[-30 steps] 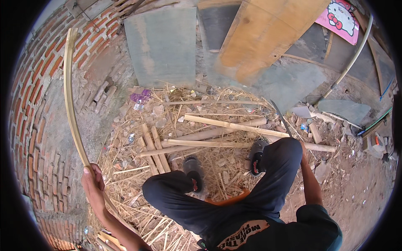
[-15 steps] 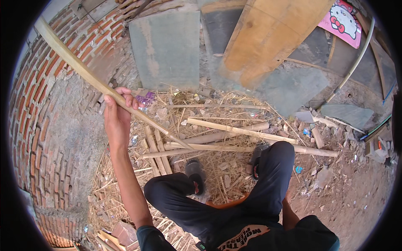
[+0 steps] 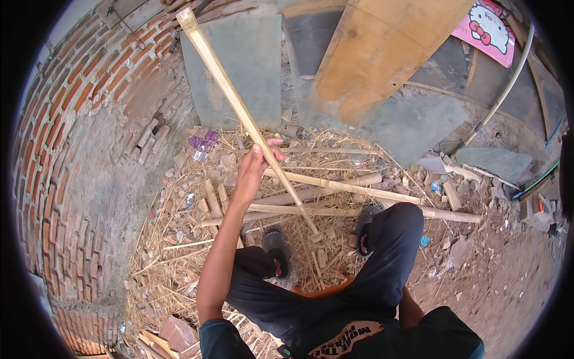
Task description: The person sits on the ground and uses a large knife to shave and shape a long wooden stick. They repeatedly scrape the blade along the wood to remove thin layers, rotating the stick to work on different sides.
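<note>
A brick wall [image 3: 72,167] rises at left; a brown board [image 3: 388,54] leans ahead. Straw [image 3: 170,260] and bamboo poles [image 3: 454,215] litter the ground [image 3: 490,287]. One long bamboo strip [image 3: 222,76] slants from far left down between two shoes [image 3: 275,244]; whether its tip touches down is unclear. The left hand [image 3: 249,172], the nearer, grips it narrowly below its middle, most length reaching forward-left. The right hand is hidden behind the right leg [image 3: 388,254]; its state cannot be told.

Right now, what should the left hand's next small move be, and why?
Perhaps draw the bamboo strip toward the knees so the right hand, hidden here, could steady it: only the left hand visibly grips it, partway along, with its lower end between the shoes.
</note>
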{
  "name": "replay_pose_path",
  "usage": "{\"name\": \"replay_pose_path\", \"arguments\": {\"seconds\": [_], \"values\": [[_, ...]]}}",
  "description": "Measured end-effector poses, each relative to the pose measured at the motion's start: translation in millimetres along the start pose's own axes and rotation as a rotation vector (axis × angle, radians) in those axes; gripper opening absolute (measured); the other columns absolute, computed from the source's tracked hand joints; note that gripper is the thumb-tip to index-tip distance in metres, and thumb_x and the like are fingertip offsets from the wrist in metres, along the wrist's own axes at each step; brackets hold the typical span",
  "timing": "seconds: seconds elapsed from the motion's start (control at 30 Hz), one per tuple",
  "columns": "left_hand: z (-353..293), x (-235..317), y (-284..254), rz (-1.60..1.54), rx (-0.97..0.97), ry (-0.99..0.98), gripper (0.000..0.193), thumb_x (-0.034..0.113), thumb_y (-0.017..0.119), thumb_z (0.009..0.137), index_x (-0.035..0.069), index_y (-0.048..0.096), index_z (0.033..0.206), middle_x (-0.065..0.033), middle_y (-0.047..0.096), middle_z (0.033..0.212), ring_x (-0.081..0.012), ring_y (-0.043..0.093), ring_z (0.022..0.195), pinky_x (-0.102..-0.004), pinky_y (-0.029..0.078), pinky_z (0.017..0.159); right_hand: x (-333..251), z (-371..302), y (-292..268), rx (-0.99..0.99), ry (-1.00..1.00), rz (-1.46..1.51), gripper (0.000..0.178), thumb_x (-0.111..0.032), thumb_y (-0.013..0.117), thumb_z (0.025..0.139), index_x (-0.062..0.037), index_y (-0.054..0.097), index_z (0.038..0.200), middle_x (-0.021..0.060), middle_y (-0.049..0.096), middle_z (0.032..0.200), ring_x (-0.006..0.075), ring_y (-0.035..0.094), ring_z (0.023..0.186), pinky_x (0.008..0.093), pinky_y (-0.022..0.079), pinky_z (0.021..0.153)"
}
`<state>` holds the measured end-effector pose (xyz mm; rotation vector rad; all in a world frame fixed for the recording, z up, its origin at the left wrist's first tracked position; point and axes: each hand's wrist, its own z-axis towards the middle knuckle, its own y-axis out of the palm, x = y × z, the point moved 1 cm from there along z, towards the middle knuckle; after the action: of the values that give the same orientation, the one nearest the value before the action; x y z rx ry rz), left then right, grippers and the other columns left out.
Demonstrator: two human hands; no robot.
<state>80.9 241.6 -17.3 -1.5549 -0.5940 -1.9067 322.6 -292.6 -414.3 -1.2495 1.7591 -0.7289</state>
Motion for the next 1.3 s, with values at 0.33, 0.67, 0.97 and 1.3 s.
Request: {"name": "replay_pose_path", "arguments": {"seconds": [0.33, 0.67, 0.97, 1.3], "values": [[3, 8, -12, 0.037, 0.035, 0.050, 0.047, 0.028, 0.040, 0.113, -0.001, 0.046, 0.150, -0.0175, 0.059, 0.140, -0.0288, 0.058, 0.131, -0.0435, 0.046, 0.114, 0, -4, 3, -0.005, -0.008, 0.006, 0.046, -0.043, 0.056, 0.096, 0.0003, 0.072, 0.100, 0.0213, 0.070, 0.095, 0.0373, 0.067, 0.093, 0.0500, 0.052, 0.079], [-9, 21, -5, 0.138, -0.053, 0.037, 0.051, 0.016, 0.050, 0.108, 0.006, 0.040, 0.157, -0.0179, 0.055, 0.145, -0.0278, 0.055, 0.134, -0.0434, 0.044, 0.113, -3, -7, 0, 0.007, -0.022, 0.014, 0.047, -0.043, 0.054, 0.097, 0.0009, 0.071, 0.099, 0.0203, 0.069, 0.092, 0.0353, 0.066, 0.088, 0.0486, 0.052, 0.076], [-10, 27, -7, 0.203, 0.008, 0.015, 0.045, 0.029, 0.042, 0.113, 0.005, 0.050, 0.150, -0.0134, 0.062, 0.138, -0.0230, 0.058, 0.130, -0.0385, 0.046, 0.107, -8, -7, -4, 0.012, -0.021, 0.021, 0.049, -0.044, 0.053, 0.098, 0.0015, 0.070, 0.098, 0.0194, 0.068, 0.088, 0.0334, 0.066, 0.084, 0.0473, 0.051, 0.073], [-12, 21, -9, 0.123, -0.016, 0.017, 0.044, 0.031, 0.041, 0.113, 0.002, 0.057, 0.143, -0.0069, 0.067, 0.108, -0.0184, 0.066, 0.105, -0.0364, 0.054, 0.095, -2, -14, 1, 0.020, -0.031, 0.035, 0.051, -0.045, 0.051, 0.099, 0.0022, 0.069, 0.097, 0.0184, 0.067, 0.084, 0.0313, 0.065, 0.079, 0.0459, 0.050, 0.070]]}}
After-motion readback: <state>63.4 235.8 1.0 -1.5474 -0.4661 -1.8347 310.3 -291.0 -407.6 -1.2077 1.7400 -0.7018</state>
